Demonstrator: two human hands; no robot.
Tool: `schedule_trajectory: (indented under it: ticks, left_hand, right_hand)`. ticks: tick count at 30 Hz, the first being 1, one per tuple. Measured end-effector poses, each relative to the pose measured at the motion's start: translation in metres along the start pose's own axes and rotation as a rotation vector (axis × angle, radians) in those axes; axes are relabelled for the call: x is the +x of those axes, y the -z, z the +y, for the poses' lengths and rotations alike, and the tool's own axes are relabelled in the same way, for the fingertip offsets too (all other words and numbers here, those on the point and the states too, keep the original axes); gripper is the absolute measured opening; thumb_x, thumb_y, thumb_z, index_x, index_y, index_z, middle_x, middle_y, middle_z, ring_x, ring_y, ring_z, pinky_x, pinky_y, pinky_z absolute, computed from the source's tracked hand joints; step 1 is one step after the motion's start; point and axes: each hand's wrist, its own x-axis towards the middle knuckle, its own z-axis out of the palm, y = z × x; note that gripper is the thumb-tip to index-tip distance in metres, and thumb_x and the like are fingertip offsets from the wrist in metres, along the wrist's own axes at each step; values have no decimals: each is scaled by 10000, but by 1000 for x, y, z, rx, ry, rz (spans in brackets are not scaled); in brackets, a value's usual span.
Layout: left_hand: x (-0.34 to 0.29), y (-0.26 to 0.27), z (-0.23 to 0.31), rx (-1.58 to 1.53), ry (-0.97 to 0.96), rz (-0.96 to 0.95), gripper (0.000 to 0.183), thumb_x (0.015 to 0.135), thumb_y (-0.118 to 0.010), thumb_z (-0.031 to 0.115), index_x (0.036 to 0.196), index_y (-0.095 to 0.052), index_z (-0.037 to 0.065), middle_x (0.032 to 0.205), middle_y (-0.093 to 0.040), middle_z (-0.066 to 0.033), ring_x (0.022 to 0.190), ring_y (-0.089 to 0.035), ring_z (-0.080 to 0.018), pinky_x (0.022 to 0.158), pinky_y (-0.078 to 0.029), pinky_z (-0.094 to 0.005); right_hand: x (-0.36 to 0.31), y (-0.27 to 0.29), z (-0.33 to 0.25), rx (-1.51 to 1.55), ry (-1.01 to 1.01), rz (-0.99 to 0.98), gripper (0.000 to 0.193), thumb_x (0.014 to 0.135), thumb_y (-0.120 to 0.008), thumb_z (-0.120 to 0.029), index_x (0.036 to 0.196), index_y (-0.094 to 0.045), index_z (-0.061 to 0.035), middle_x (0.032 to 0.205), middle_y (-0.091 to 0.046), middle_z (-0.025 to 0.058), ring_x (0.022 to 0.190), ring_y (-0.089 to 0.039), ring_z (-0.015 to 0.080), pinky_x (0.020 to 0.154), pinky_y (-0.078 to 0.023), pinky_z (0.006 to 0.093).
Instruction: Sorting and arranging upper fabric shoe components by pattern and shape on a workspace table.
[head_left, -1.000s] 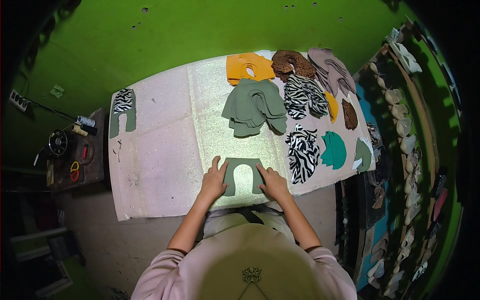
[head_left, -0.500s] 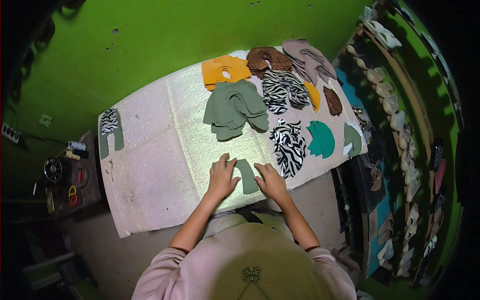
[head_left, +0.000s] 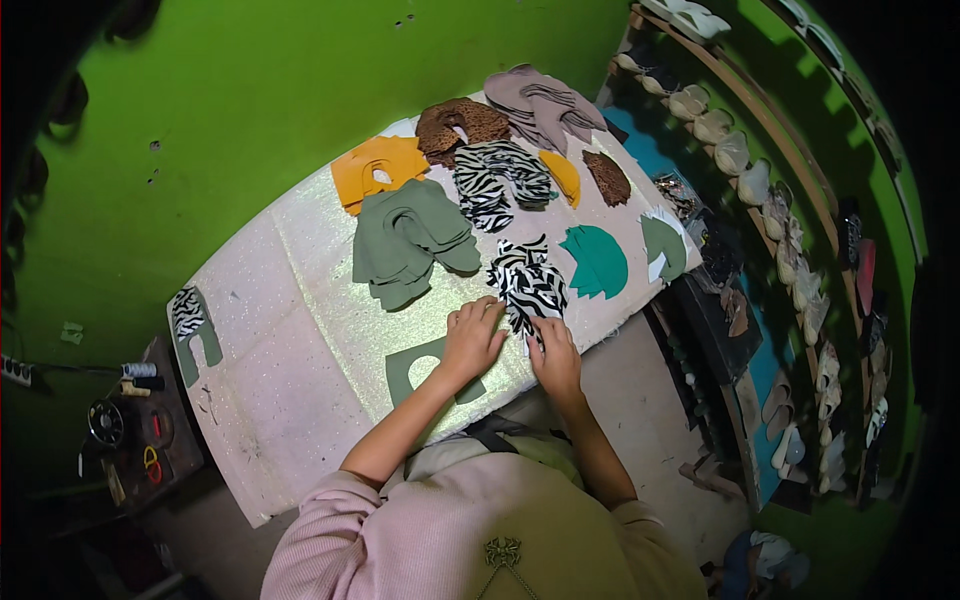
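Observation:
A pile of zebra-print pieces (head_left: 532, 285), cut from sheet material, lies on the cloth-covered table in front of me. At its lower end my right hand (head_left: 557, 358) has thumb and fingers closed on the edge of a piece. My left hand (head_left: 474, 340) reaches to the pile's left edge, its fingers extended and holding nothing that I can see. Below it, a flat green U-shaped piece (head_left: 398, 368) rests near the table's front edge, partly hidden by my left hand and forearm.
Stacks of green (head_left: 400, 250), orange (head_left: 350, 178), leopard-print (head_left: 480, 122) and mauve pieces (head_left: 530, 105) lie farther back, with another zebra-print stack (head_left: 485, 195). Teal pieces (head_left: 598, 265) sit to the right. Racks of shoes (head_left: 735, 155) line the right wall.
Both hands have left the green piece and moved right to the zebra-print pile. The green U-shaped piece now lies flat on the table. The view has shifted to the right.

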Motion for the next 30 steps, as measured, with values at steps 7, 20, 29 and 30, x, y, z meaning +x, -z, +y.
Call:
schedule_trajectory:
  ticks: [7,20,29,30]
  left_hand:
    - [24,-13,8,50,-33,95,478,784,-670,231,1213,-525,79,1148,-538,-94,1026,-504,-263,852,-356,-376]
    - [40,-19,8,0,-42,96,345,722,-719,220,985,-543,83,959,-531,-68,896,-504,-263,753,-357,-374]
    - [35,-21,10,-93,-33,92,238,745,-707,172,855,-512,91,817,-528,-71,839,-500,-278,738,-345,-369]
    - [33,-20,11,-99,-37,88,239,744,-708,173,853,-511,92,821,-531,-70,842,-501,-278,742,-345,-369]
  right_hand:
    - [-1,-2,14,-37,-91,114,395,801,-622,-103,1183,-536,-48,1101,-518,153,1020,-520,346,858,-447,411]
    - [1,-13,25,-60,-149,98,566,741,-703,-126,1247,-468,-30,1142,-466,172,1068,-468,366,933,-391,426]
    - [4,-10,19,-89,-125,142,463,760,-670,-130,1158,-464,-15,1118,-520,153,1064,-486,349,902,-406,426]
    - [4,-12,20,-43,-120,140,447,767,-660,-129,1153,-466,-16,1104,-528,154,1048,-495,352,890,-411,428]
